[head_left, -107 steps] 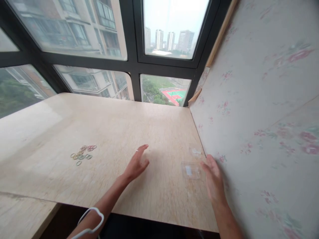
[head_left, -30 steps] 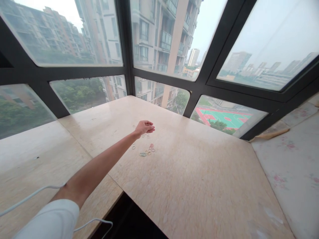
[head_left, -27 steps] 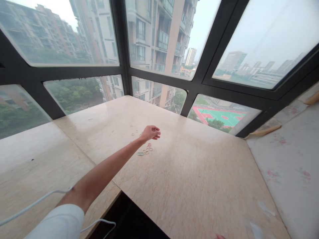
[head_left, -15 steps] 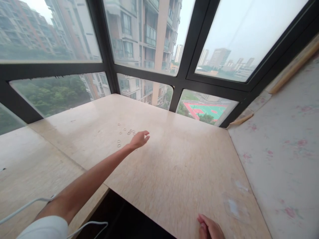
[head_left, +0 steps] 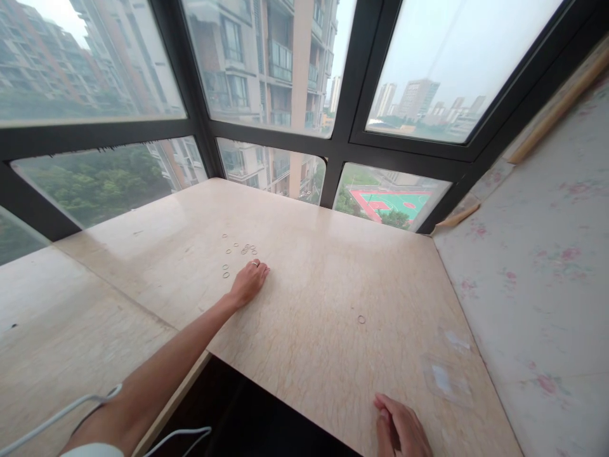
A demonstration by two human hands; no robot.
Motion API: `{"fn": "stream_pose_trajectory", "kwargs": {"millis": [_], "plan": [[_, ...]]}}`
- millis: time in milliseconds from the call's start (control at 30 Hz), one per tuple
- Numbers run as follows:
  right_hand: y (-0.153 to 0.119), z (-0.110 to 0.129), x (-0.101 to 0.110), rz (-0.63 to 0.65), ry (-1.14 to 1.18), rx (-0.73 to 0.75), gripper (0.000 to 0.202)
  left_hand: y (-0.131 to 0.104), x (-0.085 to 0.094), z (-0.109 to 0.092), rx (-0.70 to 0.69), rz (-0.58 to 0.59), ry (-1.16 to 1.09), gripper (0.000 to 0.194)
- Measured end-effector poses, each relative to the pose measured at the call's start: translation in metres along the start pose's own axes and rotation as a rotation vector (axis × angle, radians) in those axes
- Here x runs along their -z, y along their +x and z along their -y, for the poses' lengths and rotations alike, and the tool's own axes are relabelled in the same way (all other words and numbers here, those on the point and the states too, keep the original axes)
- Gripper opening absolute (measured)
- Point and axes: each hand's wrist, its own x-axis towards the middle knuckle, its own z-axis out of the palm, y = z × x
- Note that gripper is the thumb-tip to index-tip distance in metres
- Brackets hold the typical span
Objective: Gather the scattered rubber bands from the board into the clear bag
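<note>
While rings (head_left: 245,251) lie just beyond the curled left hand (head_left: 249,282), I cannot tell its grip.

Soft, grey daylight comes in through the large glass panes set in a dark grey metal window frame (head_left: 333,149), beyond the pale beige veined marble ledge (head_left: 304,298). The pale sky (head_left: 466,44) above the ledge is nearly washed out, and the frame turns almost black against it. A milky sheen lies over the ledge's far corner; under its near edge, a dark opening (head_left: 257,412) loses all detail. Hazy apartment buildings (head_left: 276,57) past the ledge look low in contrast. Wide-angle stretching tilts the frame's bars and smears the white floral-papered wall (head_left: 523,285) right of the ledge. Thin round rings (head_left: 245,250) on the ledge are faint outlines, their colours hard to tell.
</note>
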Motion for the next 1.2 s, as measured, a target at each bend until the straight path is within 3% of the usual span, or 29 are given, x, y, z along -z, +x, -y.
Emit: {"fn": "stream_pose_trajectory", "kwargs": {"millis": [133,233,333,433,667,833,1000,1200], "plan": [[-0.001,-0.001,-0.001,0.003,0.004,-0.014,0.021,0.009,0.004,0.000,0.028,0.109,-0.168,0.025],[-0.002,-0.002,-0.002,-0.002,0.024,-0.010,0.021,0.017,0.009,-0.002,0.088,0.107,-0.261,0.020],[-0.002,-0.003,-0.002,0.001,0.020,0.001,0.021,0.028,0.015,-0.016,0.094,0.080,-0.304,0.021],[-0.001,-0.005,0.000,0.019,-0.011,0.033,0.020,0.036,0.020,-0.045,0.046,0.087,-0.399,0.022],[0.003,-0.008,0.003,0.039,-0.080,0.138,0.019,0.050,0.020,-0.135,-0.131,0.180,-0.704,0.029],[0.007,-0.002,0.005,0.043,-0.085,0.135,0.019,0.057,0.014,-0.168,-0.110,0.244,-0.960,0.034],[0.008,0.000,0.007,0.041,-0.072,0.119,0.022,0.054,0.007,-0.154,-0.002,0.152,-0.909,0.039],[0.002,-0.006,0.005,0.061,-0.032,0.118,0.019,0.025,0.011,-0.091,-0.057,0.079,-0.353,0.031]]}}
